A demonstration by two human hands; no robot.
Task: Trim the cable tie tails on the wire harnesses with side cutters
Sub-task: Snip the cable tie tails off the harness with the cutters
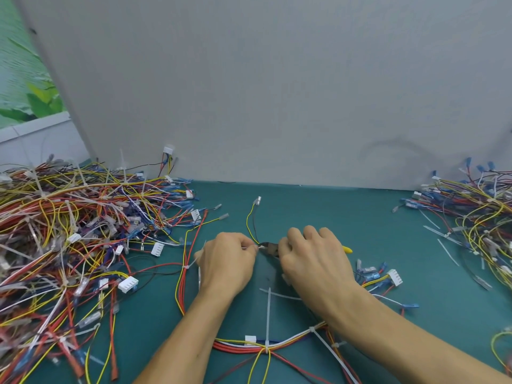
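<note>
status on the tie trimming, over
Left hand pinches the cable tie. Right hand grips side cutters, jaws at the tie. Long tails untrimmed on the near harness.

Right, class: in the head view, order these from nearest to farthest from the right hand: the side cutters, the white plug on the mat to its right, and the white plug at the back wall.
1. Side cutters: held in the right hand itself.
2. Right-side plug: on the mat, just right of that hand.
3. Back-wall plug: far off, back left.
</note>
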